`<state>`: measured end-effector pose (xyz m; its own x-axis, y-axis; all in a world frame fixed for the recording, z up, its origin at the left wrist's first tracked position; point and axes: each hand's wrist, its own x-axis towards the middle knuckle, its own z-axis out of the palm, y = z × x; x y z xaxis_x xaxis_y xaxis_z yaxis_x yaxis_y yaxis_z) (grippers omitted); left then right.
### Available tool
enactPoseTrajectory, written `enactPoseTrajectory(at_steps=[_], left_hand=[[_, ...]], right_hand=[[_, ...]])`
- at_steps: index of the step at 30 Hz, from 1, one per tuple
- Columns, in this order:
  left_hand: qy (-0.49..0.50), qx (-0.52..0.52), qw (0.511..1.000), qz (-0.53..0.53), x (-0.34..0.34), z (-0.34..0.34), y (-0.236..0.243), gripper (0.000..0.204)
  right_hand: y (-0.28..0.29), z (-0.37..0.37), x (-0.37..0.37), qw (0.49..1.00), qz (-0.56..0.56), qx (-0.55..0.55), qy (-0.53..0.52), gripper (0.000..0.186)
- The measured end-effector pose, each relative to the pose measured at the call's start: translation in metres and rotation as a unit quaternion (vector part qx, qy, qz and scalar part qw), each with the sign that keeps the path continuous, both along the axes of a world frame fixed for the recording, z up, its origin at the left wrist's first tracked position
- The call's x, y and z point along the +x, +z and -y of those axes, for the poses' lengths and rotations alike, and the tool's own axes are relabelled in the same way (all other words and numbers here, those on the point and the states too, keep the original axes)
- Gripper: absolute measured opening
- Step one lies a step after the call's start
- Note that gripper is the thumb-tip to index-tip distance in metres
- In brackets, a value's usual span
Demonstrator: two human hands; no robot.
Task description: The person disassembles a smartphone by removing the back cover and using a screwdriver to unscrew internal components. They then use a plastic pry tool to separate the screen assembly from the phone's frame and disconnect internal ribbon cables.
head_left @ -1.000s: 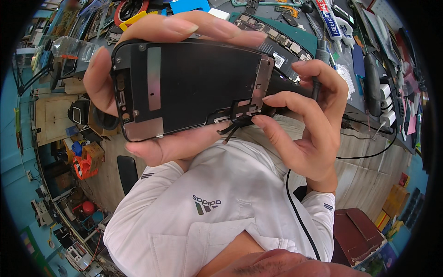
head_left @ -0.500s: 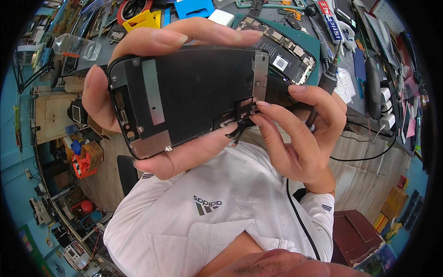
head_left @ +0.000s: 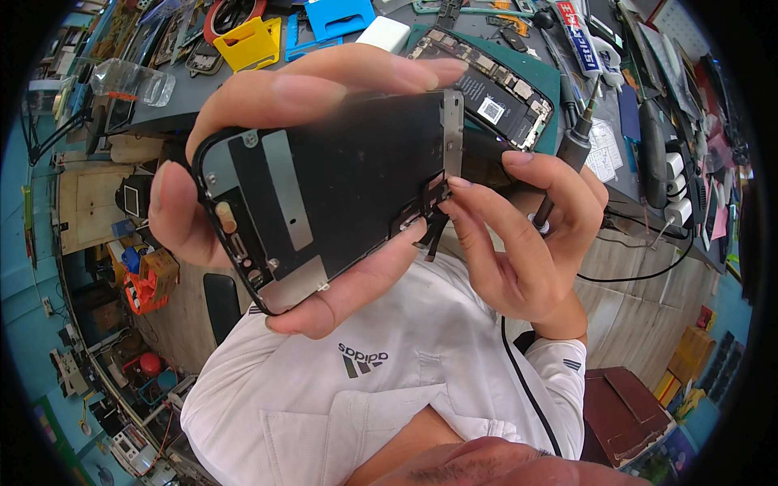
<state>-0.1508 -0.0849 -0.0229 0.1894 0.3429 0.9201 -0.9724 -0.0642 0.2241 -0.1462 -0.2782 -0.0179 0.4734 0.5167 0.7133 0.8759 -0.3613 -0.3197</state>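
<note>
My left hand (head_left: 267, 101) is closed round the edges of a phone screen assembly (head_left: 356, 154), its dark back with metal plates turned up. At the screen's lower right edge, my right hand (head_left: 539, 227) pinches a small black flex cable (head_left: 436, 194) between thumb and fingertip. That same hand also carries a soldering iron (head_left: 576, 146) between its fingers, its tip pointing up and away from the screen. Behind the screen an opened phone body (head_left: 494, 85) lies on a green mat (head_left: 545, 74), its battery and circuit board exposed.
Yellow (head_left: 248, 44) and blue holders (head_left: 339, 18) and a white box (head_left: 383, 35) stand at the bench's back. Tubes (head_left: 577, 36), tools and a white power strip (head_left: 677, 182) crowd the right side. A black cord (head_left: 519, 373) runs down across my shirt.
The screen has tilted in my left hand, its left end dropping lower and its right end turning more edge-on. My right hand has stayed at the flex cable, shifting only slightly.
</note>
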Motion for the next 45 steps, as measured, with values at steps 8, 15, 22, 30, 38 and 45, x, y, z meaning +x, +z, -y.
enactPoseTrajectory(at_steps=[8, 15, 22, 30, 38, 45], left_hand=[[0.001, -0.029, 0.998, 0.055, 0.012, 0.009, 0.003, 0.085], [-0.023, -0.107, 0.994, 0.002, 0.010, 0.024, 0.003, 0.085], [0.033, -0.075, 0.996, -0.044, 0.008, 0.009, -0.003, 0.087], [-0.071, -0.203, 0.966, -0.142, 0.006, 0.027, 0.008, 0.086], [-0.094, -0.156, 0.966, -0.182, 0.010, 0.024, -0.005, 0.085], [-0.187, -0.224, 0.938, -0.186, 0.019, 0.020, -0.012, 0.078]], right_hand=[[0.006, -0.001, 0.004, 0.999, -0.033, -0.017, 0.009, 0.033], [0.012, 0.000, 0.016, 0.990, -0.120, 0.007, 0.068, 0.029], [0.012, 0.003, 0.017, 0.989, -0.130, 0.023, 0.073, 0.031], [0.006, 0.001, 0.023, 0.992, -0.075, 0.068, 0.071, 0.036], [-0.002, -0.005, 0.027, 0.989, -0.091, 0.084, 0.077, 0.037], [0.009, 0.000, 0.028, 0.984, -0.140, 0.078, 0.079, 0.030]])
